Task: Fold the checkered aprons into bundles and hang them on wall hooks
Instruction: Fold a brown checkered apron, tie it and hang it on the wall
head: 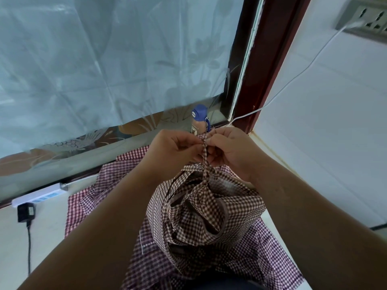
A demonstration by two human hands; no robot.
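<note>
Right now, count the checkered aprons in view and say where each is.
2. The brown apron, bunched into a bundle, is held by its strap between the left hand and right hand. The red apron lies spread on the counter beneath. Others may be hidden underneath.

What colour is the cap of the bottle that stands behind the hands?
The cap is blue, with a blue loop at its side. The head view, the only one, shows it clearly.

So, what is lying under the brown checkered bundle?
A red checkered apron, spread on the white counter. Its middle is covered by the brown checkered bundle, so nothing there can be seen.
</note>
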